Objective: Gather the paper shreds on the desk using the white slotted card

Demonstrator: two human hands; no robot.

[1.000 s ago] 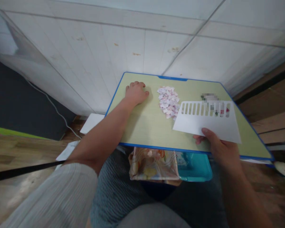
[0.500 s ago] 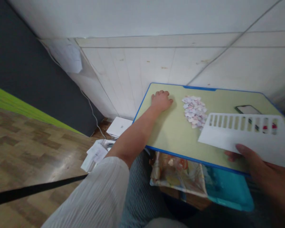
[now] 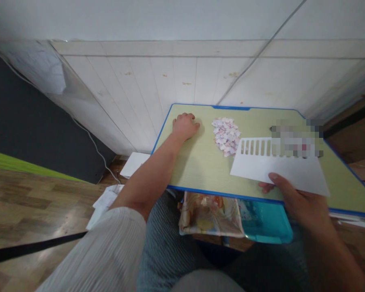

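My right hand (image 3: 286, 190) grips the near edge of a white card (image 3: 276, 170) with a row of oval slots along its far side. The thumb lies on top and the fingers are underneath. The card is held over the right half of a small yellow-green table (image 3: 200, 170) with a blue rim. Its far right part is blurred out. Left of the card lies a heap of small whitish-pink paper pieces (image 3: 226, 136). My left hand (image 3: 185, 125) rests palm down at the far left of the tabletop, fingers apart and slightly bent, with nothing in it.
White wall panels (image 3: 134, 85) with a grey cable (image 3: 255, 61) stand behind the table. Beneath its front edge, over my lap, are a patterned packet (image 3: 209, 215) and a teal tray (image 3: 267, 223). White boxes (image 3: 135, 164) and papers (image 3: 106, 200) sit at the left.
The view has swung right, so everything sits further left in the picture. The right hand still holds the card, and the left hand rests in the same place on the table.
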